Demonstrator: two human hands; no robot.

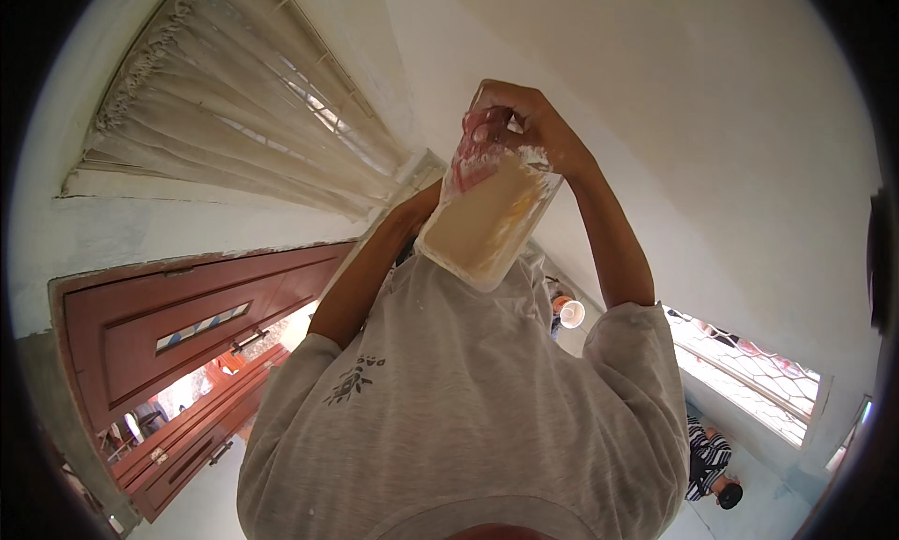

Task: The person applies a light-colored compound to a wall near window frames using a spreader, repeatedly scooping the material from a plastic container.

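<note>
Head view: the right hand (pixel 515 117) is bent over the upper end of a clear plastic tub (pixel 473 226), its fingers curled and a small gap showing beside the thumb. Reddish fingers show at the tub's top left, apparently through the clear plastic; whether they clamp the rim or reach inside, I cannot tell. White smears (pixel 536 156) lie just below that hand, at the tub's upper right. The tub sits tilted between the two forearms, in front of the chest, its broad face cream-coloured with a yellowish streak on the right.

The left forearm (pixel 375 268) runs up behind the tub — the left hand itself is hidden there, so I cannot tell how far open it is or what it touches.

Below the hands spreads a grey T-shirt (pixel 468 399) with a dark print. Left of them hang a pale gathered curtain (pixel 253 109) and, lower down, a reddish-brown panelled door (pixel 103 353). A plain pale wall (pixel 721 147) stretches to their right, with a latticed window (pixel 758 376) further down — and below that, another person (pixel 707 460) in black-and-white stripes.
</note>
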